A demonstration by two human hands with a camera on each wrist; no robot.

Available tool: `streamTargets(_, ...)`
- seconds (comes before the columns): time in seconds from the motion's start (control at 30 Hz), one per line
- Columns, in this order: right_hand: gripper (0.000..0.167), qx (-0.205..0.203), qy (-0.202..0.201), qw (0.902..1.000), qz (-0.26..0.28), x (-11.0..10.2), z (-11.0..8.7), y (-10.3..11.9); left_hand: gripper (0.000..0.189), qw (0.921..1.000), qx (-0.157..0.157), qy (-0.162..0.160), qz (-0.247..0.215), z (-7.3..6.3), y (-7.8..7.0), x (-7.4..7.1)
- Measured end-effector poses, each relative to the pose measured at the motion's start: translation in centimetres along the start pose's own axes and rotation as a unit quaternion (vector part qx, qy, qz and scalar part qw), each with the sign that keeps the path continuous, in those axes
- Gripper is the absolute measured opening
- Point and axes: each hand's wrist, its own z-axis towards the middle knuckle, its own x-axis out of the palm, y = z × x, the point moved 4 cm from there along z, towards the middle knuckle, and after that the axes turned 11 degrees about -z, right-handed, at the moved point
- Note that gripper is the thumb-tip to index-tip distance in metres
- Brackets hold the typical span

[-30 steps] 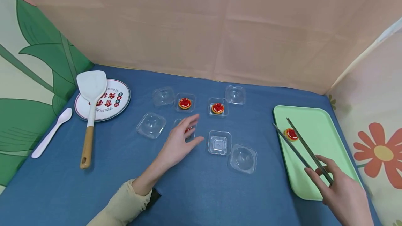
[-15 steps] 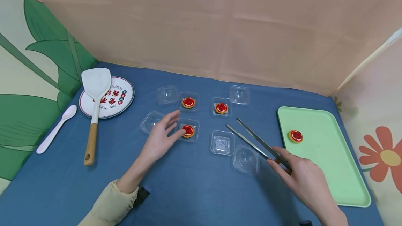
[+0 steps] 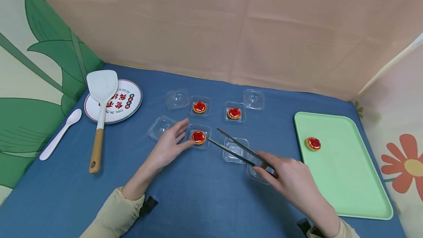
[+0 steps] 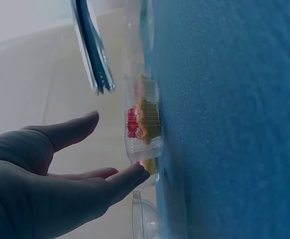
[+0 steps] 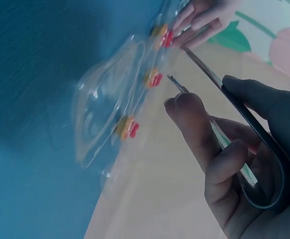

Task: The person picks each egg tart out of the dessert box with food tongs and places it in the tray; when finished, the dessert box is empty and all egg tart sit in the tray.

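My right hand (image 3: 290, 177) grips metal tongs (image 3: 238, 143), their tips apart with nothing between them. The tips hang above the near containers, close to a red-topped tart (image 3: 198, 137). That tart sits in a clear plastic box (image 3: 208, 130) whose lid (image 3: 159, 126) lies folded open, partly behind my left hand (image 3: 170, 144). The left thumb is near the box's front left edge; the fingers are loosely extended, holding nothing. Under the tongs stands a clear box (image 3: 228, 144) without a tart, its lid (image 3: 256, 175) mostly hidden by the right hand.
Two farther clear boxes hold a left tart (image 3: 199, 107) and a right tart (image 3: 234, 113). At right, a green tray (image 3: 350, 179) carries one tart (image 3: 313, 143). A white spatula (image 3: 101, 83) lies over plates (image 3: 130, 107), beside a white spoon (image 3: 61, 135).
My right hand has carried the spread tongs left from over the tray to the near boxes, leaving the tray's tart behind. My left hand has drawn back leftward, uncovering the near-left tart.
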Motion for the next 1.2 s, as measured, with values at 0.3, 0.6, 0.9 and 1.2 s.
streamTargets(0.3, 0.033, -0.018, 0.017, 0.9996, 0.012, 0.6, 1.3, 1.1, 0.074, 0.9991, -0.028, 0.019, -0.026, 0.3, 0.6, -0.1)
streamTargets(0.6, 0.032, -0.034, 0.022, 0.9991, 0.008, 1.0, 2.0, 1.9, 0.072, 0.9983, -0.029, 0.028, -0.043, 0.2, 0.9, -0.2)
streamTargets(0.9, 0.033, -0.065, 0.019, 0.9969, -0.039, 0.6, 3.2, 3.2, 0.07, 0.9985, -0.021, 0.033, -0.038, 0.2, 1.2, -0.3)
streamTargets(1.2, 0.034, -0.083, 0.018, 0.9939, -0.071, 0.4, 4.3, 4.3, 0.069, 0.9988, -0.018, 0.033, -0.033, 0.2, 1.5, -0.3)
